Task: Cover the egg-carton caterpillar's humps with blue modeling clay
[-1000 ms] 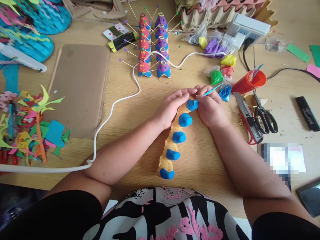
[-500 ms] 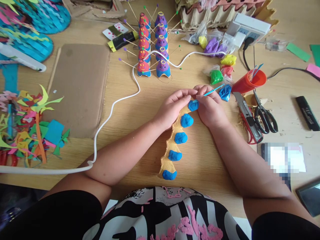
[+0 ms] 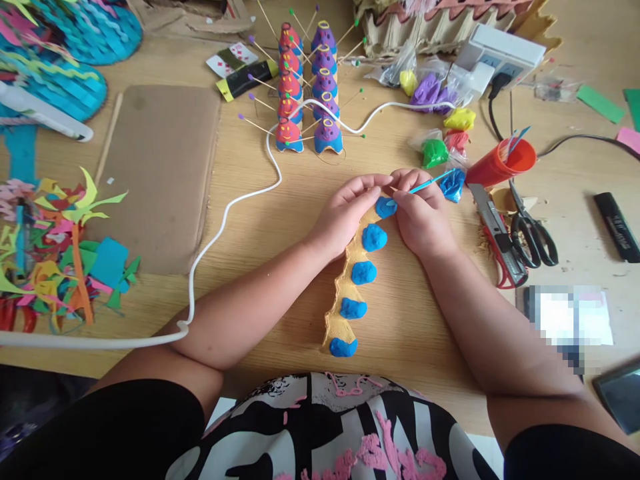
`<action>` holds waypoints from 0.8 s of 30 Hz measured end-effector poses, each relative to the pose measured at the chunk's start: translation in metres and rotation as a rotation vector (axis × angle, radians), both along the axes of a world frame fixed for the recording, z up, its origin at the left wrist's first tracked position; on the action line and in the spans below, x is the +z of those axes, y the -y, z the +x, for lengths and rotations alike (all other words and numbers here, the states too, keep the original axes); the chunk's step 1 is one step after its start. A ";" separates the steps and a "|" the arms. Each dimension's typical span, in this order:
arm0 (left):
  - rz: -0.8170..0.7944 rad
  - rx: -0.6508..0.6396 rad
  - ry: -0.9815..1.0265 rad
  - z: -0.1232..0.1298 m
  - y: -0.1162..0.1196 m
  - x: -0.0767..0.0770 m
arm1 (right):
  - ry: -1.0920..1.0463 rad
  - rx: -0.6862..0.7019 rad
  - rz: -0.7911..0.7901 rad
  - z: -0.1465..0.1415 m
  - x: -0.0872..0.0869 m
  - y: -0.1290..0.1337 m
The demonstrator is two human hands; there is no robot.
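A yellow egg-carton strip (image 3: 343, 287) with several blue clay caps (image 3: 364, 272) along its right side slants down the wooden table in front of me. My left hand (image 3: 353, 210) pinches the strip's far end from the left. Close against it on the right, my right hand (image 3: 423, 213) is closed round a thin blue stick (image 3: 433, 181), whose lower tip touches the farthest blue cap (image 3: 386, 207). Fingertips of both hands nearly meet above that cap.
Red and purple clay figures (image 3: 289, 133) with pins stand beyond my hands, a white cable (image 3: 225, 213) curving past them. Bagged clay (image 3: 435, 153), a red cup (image 3: 503, 164), a cutter (image 3: 495, 230) and scissors (image 3: 531, 233) lie right. Cardboard (image 3: 160, 180) and paper scraps (image 3: 60, 267) lie left.
The strip's near end has swung slightly to the right. The blue stick's upper end has shifted a little right, while both hands stay nearly in place.
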State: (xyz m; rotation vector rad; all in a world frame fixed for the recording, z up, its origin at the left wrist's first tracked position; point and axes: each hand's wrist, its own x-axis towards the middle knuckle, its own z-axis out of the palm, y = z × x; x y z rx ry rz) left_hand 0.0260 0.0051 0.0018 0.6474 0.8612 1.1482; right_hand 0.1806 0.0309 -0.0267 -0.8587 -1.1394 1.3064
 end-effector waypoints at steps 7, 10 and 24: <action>0.004 0.049 -0.004 -0.003 -0.002 0.001 | 0.030 -0.037 0.066 0.000 0.005 0.004; 0.010 0.088 -0.017 -0.004 -0.004 -0.001 | 0.039 -0.066 0.101 0.000 0.005 0.005; 0.065 0.140 -0.059 -0.003 -0.007 -0.006 | 0.187 -0.082 0.129 -0.002 0.010 0.008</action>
